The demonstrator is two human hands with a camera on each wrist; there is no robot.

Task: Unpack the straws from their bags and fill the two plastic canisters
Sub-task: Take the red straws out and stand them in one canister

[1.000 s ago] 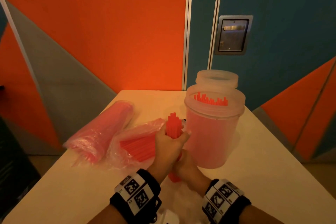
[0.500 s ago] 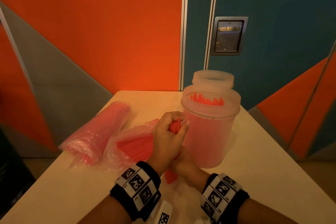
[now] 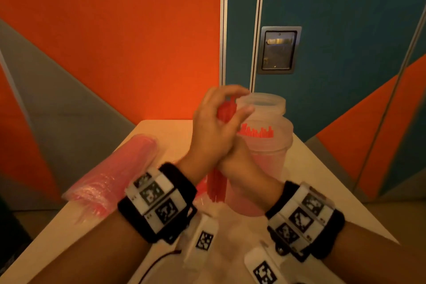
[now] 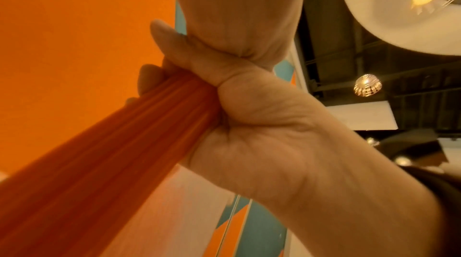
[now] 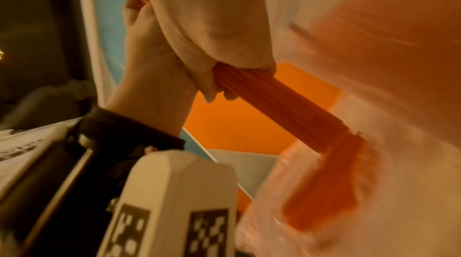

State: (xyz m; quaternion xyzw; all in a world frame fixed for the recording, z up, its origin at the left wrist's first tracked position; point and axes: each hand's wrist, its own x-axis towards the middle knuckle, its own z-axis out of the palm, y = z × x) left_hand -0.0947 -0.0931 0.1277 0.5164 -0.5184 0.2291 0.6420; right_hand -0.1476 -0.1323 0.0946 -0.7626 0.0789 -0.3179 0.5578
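A straw bundle (image 3: 227, 110) is gripped by both hands (image 3: 221, 143) beside the near canister (image 3: 269, 150); insertion into its mouth is judged next.

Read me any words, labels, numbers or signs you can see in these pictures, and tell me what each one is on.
No readable words or numbers in any view.
Wristbands: black-and-white square marker patterns, no letters.
White tabs below the wrists: the same coded squares, no text.
Metal wall plate: any marking is too small and blurred to read.
Canisters and straw bags: no label visible.
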